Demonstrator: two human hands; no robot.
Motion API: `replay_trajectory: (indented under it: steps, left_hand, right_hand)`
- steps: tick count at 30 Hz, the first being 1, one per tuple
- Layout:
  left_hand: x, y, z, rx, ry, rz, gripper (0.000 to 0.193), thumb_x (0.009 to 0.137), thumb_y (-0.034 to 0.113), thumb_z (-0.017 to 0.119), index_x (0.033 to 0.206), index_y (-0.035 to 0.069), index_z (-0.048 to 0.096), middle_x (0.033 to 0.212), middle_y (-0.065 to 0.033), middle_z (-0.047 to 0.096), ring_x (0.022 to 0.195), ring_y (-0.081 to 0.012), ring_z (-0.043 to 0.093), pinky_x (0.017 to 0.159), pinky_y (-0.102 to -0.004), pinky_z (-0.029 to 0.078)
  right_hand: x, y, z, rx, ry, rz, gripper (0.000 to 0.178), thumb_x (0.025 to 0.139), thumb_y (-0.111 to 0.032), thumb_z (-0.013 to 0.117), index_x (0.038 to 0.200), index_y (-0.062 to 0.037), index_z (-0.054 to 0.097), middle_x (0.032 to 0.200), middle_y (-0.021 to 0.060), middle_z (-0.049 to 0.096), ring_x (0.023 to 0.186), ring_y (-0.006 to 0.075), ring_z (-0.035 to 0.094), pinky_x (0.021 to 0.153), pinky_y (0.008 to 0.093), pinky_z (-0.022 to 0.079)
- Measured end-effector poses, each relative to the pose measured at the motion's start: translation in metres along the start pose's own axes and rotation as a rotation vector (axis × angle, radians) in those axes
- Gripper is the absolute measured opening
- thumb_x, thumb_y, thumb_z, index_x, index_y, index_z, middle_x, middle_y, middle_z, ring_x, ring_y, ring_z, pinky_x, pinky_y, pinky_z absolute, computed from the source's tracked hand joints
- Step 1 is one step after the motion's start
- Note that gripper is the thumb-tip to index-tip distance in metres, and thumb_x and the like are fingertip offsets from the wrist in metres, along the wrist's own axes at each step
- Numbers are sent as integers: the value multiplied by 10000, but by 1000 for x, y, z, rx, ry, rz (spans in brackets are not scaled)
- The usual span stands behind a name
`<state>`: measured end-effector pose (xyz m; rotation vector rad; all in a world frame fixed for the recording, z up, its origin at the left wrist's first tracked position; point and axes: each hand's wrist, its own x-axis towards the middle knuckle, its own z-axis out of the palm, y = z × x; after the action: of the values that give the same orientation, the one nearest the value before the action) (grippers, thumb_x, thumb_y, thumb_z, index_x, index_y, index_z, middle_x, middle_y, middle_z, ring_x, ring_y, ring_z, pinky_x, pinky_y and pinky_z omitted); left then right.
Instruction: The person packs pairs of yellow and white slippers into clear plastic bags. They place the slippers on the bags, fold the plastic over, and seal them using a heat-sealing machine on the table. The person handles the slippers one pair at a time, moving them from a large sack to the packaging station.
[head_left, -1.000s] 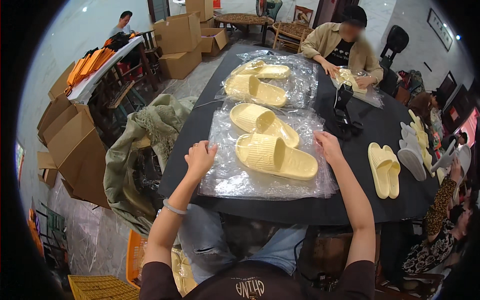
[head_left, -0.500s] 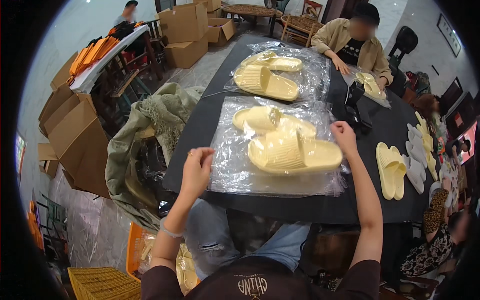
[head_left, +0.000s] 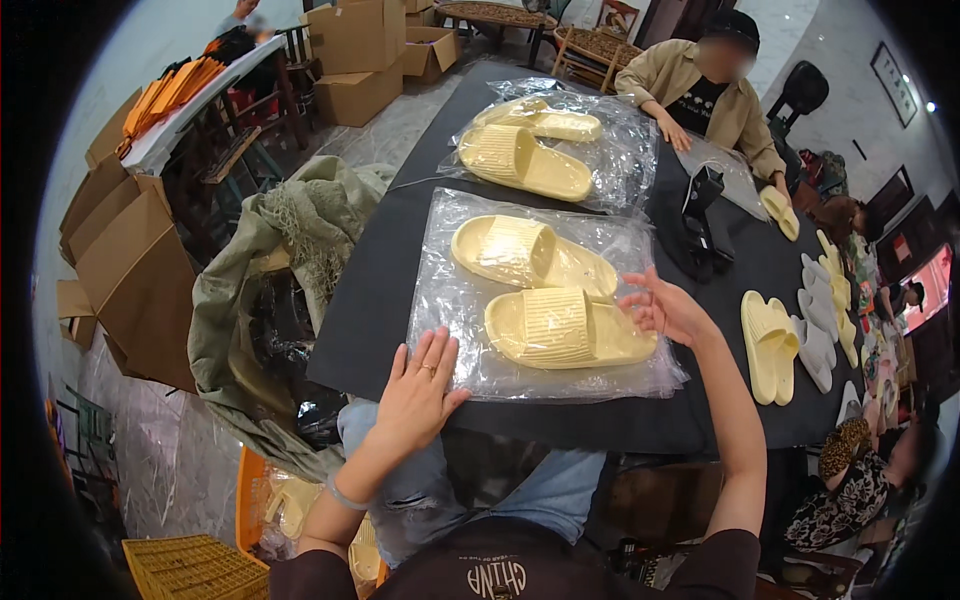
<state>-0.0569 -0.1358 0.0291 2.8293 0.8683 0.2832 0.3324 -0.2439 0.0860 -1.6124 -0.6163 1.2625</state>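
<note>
Two pale yellow slippers, a far one (head_left: 500, 252) and a near one (head_left: 545, 328), lie side by side on a clear plastic bag (head_left: 440, 290) in front of me. Whether film covers them I cannot tell. My left hand (head_left: 418, 388) rests open on the bag's near left corner, fingers spread. Close to the near slipper's right end hovers my right hand (head_left: 668, 308), its fingers apart and holding nothing. Beyond the bag, another pair of yellow slippers (head_left: 520, 160) sits among more clear plastic.
Black cloth covers the table (head_left: 365, 330). A black device (head_left: 705, 225) stands right of the bags, with yellow slippers (head_left: 770, 345) and grey slippers (head_left: 815, 350) beyond. Across sits a person (head_left: 700, 90) touching a slipper and plastic. Left are a green sack (head_left: 235, 310) and cardboard boxes (head_left: 135, 270).
The two slippers have come apart and now lie flatter. My left hand has opened onto the bag; my right has opened and shifted nearer. The person's slippers have moved right, off their plastic.
</note>
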Motion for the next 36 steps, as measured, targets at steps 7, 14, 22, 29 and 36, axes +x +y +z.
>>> replay_trajectory:
  steps: [7,14,22,29,36]
  left_hand:
    - [-1,-1,0,27,-28,6,693,918,461,447,1432,33,264,1498,-144,244,1390,-289,219,1105,-465,208]
    - [0,1,-6,-7,-47,12,835,864,581,460,1439,17,242,1503,-163,225,1397,-301,197,1112,-465,184]
    - [-1,1,-5,12,-24,6,888,841,644,444,1426,0,268,1498,-164,242,1399,-285,199,1110,-464,188]
    - [-3,-1,-4,5,-14,6,887,844,645,434,1430,3,254,1496,-162,240,1394,-300,206,1106,-477,199]
    - [-5,-2,-3,14,9,15,881,845,644,433,1425,2,268,1489,-167,258,1384,-306,233,1101,-485,209]
  right_hand:
    - [24,3,2,-57,113,92,410,892,-468,581,940,-61,567,700,-47,425,486,27,355,409,180,308]
    - [29,-5,-8,-228,152,46,349,881,-397,627,938,-54,594,739,-45,484,480,14,353,385,159,244]
    - [25,-26,-44,788,-247,1,254,950,-260,507,1013,-35,605,743,32,605,528,20,470,383,162,340]
    - [19,7,11,-1144,98,-818,349,839,-239,639,1150,-85,602,899,75,628,756,215,588,707,347,472]
    - [26,-14,46,-1469,-31,-991,566,760,-294,686,1282,-155,518,1208,131,573,1100,314,530,967,453,380]
